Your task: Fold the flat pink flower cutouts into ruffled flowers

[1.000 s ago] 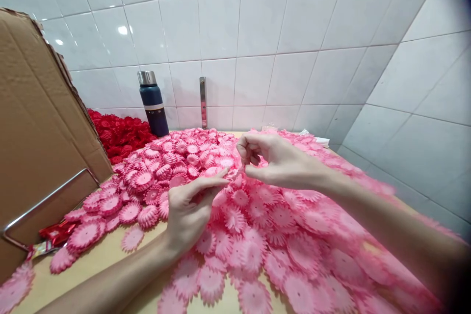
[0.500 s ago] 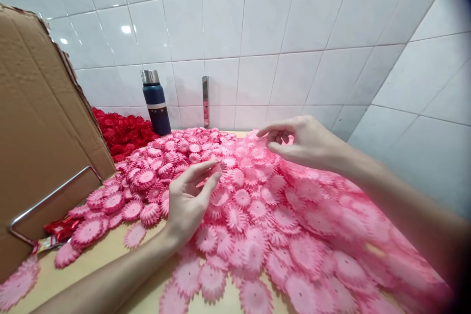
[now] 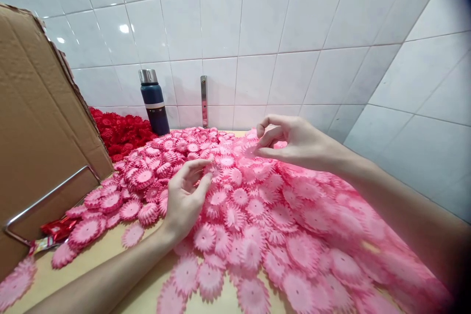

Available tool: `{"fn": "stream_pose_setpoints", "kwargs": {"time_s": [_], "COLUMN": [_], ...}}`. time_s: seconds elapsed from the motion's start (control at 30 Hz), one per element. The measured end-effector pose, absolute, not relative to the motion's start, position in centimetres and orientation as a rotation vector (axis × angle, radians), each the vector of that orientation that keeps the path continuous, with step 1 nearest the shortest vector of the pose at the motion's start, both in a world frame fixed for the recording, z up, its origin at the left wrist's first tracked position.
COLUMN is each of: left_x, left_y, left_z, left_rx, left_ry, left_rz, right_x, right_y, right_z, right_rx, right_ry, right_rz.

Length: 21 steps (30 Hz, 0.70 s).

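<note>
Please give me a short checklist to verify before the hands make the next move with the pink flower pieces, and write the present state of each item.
1. Left hand has a piece between thumb and fingers: cannot tell; it curls over the pink flower pieces, grip hidden.
2. Right hand pinches a piece: ok; thumb and forefinger close on a pale pink one above the pile.
3. Hands apart, not crossing: ok.
4. Red flower pieces kept separate from pink: ok; they lie behind, beside the cardboard box.
5. Bottle upright, away from both hands: ok.
6. Pieces all on the table: cannot tell; the right edge is blurred.
</note>
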<state>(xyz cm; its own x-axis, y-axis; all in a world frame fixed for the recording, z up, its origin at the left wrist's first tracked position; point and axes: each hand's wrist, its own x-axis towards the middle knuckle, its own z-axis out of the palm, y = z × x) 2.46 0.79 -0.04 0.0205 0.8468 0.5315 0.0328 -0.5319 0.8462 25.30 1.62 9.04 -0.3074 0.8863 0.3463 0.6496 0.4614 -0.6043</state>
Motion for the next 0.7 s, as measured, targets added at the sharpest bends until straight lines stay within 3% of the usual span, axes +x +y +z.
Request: {"fn": "stream_pose_setpoints", "kwargs": {"time_s": [0.37,0.57,0.7], "left_x": [2.6,2.8,2.6], "left_y": [0.6,0.2,0.2], "left_z": [-0.1,0.4,0.3], "left_rx": [1.585,1.580,1.525], "left_ry": [0.849,0.808,0.771], "left_rz": [1.519,1.513,1.482], "right_x": [25.3,22.3,21.0], "right_y": [2.4,0.1,-0.5], "right_z": [8.2,8.5,8.2], "right_rx": [-1.327,-0.996,-0.906], "right_ry": [-2.146,-2.390,-2.380], "right_rz": [-0.133,0.385,0.469]}}
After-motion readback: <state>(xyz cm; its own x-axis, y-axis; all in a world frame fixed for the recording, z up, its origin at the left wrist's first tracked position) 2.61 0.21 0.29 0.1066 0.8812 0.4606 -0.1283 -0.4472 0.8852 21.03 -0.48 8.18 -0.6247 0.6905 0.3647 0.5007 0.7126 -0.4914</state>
